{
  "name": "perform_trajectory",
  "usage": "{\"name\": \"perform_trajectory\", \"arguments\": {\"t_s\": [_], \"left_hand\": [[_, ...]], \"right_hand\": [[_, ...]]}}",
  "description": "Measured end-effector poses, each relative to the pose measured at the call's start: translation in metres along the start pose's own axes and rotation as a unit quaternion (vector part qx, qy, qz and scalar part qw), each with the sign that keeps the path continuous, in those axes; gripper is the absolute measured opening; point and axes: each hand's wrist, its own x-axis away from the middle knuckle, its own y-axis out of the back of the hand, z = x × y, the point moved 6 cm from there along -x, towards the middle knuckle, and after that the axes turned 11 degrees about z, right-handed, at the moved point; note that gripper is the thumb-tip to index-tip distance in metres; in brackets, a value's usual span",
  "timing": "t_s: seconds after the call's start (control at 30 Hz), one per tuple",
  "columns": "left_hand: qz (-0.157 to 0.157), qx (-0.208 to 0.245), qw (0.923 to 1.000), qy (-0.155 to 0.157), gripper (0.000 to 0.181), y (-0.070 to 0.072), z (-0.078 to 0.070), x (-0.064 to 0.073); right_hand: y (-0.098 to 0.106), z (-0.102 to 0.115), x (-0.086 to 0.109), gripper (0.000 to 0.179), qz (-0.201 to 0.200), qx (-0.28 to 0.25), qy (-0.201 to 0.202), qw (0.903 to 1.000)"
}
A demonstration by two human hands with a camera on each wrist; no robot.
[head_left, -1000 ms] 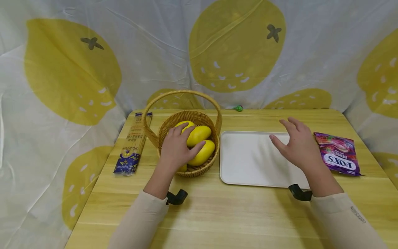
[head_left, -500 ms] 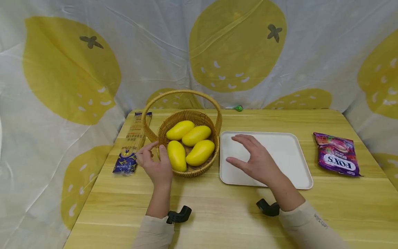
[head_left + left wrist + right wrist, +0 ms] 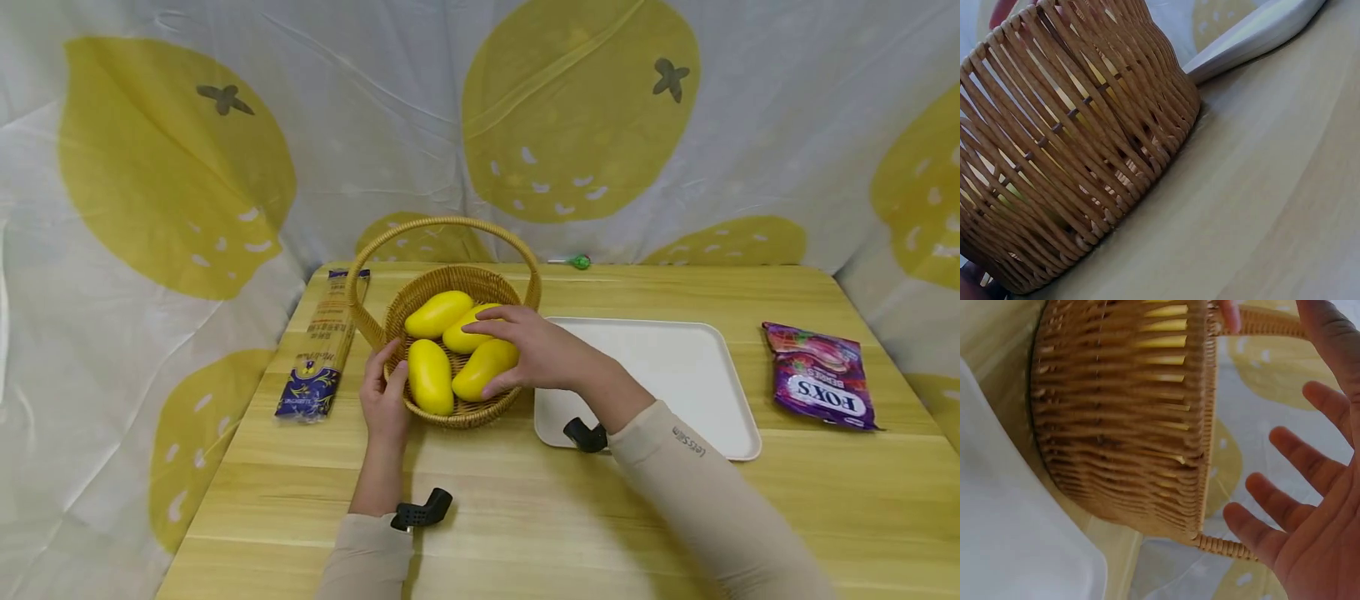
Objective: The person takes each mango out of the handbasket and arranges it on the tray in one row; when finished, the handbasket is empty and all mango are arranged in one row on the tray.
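A round wicker basket (image 3: 465, 421) with a tall arched handle holds several yellow mangoes (image 3: 431, 377). My left hand (image 3: 384, 408) holds the basket's left rim, thumb over the edge; most of its fingers are hidden in the left wrist view, where the woven wall (image 3: 1079, 144) fills much of the picture. My right hand (image 3: 543, 350) reaches over the basket's right side, above the two right-hand mangoes. In the right wrist view the fingers of that right hand (image 3: 1316, 519) are spread apart above the rim, gripping nothing.
A white rectangular tray (image 3: 675, 375) lies right of the basket, partly under my right forearm. Beyond it sits a purple Fox's Berries candy bag (image 3: 821, 375). A pack of dry noodles (image 3: 322, 350) lies left. A green lollipop (image 3: 581, 262) rests at the table's back edge.
My left hand left the mangoes and came to the basket's left rim. My right hand swept left from beside the candy bag, across the tray, to above the right-hand mangoes.
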Motion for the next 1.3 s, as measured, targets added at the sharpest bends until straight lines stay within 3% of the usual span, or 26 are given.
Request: {"name": "perform_trajectory", "arguments": {"t_s": [0.27, 0.53, 1.3], "left_hand": [[0.008, 0.009, 0.9999, -0.007, 0.041, -0.002, 0.001, -0.002], [0.009, 0.004, 0.9996, -0.026, 0.042, -0.001, 0.002, -0.002], [0.01, 0.013, 0.9989, -0.044, 0.041, 0.001, 0.004, -0.003]], "right_hand": [[0.0, -0.006, -0.017, 0.082, 0.07, 0.012, -0.014, 0.9974], [-0.01, -0.01, -0.029, 0.078, 0.107, 0.038, -0.016, 0.9934], [-0.031, -0.015, -0.039, 0.075, 0.107, 0.094, -0.04, 0.989]]}}
